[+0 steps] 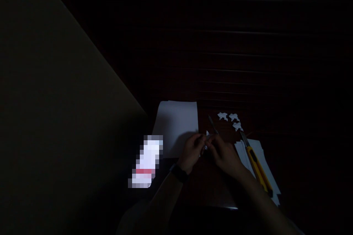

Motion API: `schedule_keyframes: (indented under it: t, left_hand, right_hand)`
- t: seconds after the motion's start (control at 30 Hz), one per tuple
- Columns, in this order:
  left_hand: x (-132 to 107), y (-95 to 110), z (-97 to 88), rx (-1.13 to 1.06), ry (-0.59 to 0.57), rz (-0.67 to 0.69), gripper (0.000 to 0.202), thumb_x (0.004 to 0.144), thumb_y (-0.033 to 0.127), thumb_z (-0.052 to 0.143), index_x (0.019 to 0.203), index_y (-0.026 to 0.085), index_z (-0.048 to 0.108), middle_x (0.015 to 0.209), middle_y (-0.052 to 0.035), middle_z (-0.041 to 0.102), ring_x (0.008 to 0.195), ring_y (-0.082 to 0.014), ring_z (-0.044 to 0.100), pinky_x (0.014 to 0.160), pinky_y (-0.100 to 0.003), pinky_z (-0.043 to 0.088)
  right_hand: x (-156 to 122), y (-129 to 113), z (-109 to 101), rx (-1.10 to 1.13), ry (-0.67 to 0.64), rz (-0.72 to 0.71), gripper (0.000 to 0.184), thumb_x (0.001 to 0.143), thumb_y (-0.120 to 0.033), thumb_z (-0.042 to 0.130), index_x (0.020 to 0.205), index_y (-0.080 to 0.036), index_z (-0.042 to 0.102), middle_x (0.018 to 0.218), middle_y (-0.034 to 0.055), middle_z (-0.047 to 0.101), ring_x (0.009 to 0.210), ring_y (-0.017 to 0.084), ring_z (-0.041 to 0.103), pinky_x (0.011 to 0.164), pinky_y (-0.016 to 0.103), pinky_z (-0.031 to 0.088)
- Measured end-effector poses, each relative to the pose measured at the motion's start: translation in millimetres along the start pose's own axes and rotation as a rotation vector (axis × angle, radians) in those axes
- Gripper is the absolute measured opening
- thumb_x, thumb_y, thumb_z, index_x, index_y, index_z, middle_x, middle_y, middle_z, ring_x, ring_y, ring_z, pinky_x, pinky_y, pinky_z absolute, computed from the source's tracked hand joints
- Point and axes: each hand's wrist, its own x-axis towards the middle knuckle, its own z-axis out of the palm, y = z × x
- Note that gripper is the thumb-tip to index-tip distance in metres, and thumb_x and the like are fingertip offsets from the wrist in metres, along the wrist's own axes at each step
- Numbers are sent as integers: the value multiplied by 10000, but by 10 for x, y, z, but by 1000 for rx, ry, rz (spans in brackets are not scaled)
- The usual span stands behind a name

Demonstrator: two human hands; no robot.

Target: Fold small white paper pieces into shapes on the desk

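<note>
Close together over the dark table, my left hand (192, 149) and my right hand (223, 153) pinch a small piece of folded white paper (206, 133) between their fingertips. Only a pointed tip and a small bit of the paper show; my fingers hide the remainder. A dark band sits round my left wrist. Just beyond the fingers lies a thin, pointed metal tool (212, 123), its lower end hidden behind my right hand. Several small folded paper figures (222, 116) lie behind it to the right.
A stack of white paper (178, 117) lies left of my hands. A glowing, pixelated screen (146, 161) is at its lower left. On the right, a yellow box cutter (257, 169) rests across white paper strips (264, 158). A pale wall (55, 99) rises at left; the room is dim.
</note>
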Motion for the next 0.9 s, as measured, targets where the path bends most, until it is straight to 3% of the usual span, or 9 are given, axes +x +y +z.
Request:
schedule_keyframes:
  t: [0.13,0.27,0.43,0.67,0.9]
  left_hand:
    - [-3,-22,9,-37,8,-32,297,779,430,567,852,149,627,662,3,528,543,-75,433,496,-189,334]
    - [-2,-35,12,-69,28,-55,321,771,461,564,845,154,626,704,-5,560,560,-80,458,504,-192,340]
    - [-1,-9,11,-87,42,-23,317,762,466,574,802,153,609,664,16,516,545,-77,437,489,-191,329]
    - [4,11,6,114,85,67,314,798,454,530,761,149,596,573,29,467,505,-83,408,466,-200,310]
    - [0,-5,2,139,70,77,327,805,467,509,733,157,580,579,30,474,508,-87,415,470,-204,307]
  right_hand:
    - [-3,-8,-2,-9,2,-18,126,906,-241,388,958,-240,502,891,33,639,750,186,628,693,285,448]
    - [-15,-27,-32,-43,-31,-34,119,880,-232,432,910,-240,546,821,22,655,716,187,627,680,284,457]
    - [-25,-14,-33,-90,-15,-72,169,866,-238,457,854,-239,625,800,34,678,726,194,632,697,295,465]
    - [-25,67,18,-182,12,-63,181,846,-191,480,888,-238,650,840,40,688,749,203,634,709,308,460]
    - [-32,105,29,-266,-10,-78,185,856,-181,468,895,-234,640,849,49,685,758,201,630,711,303,457]
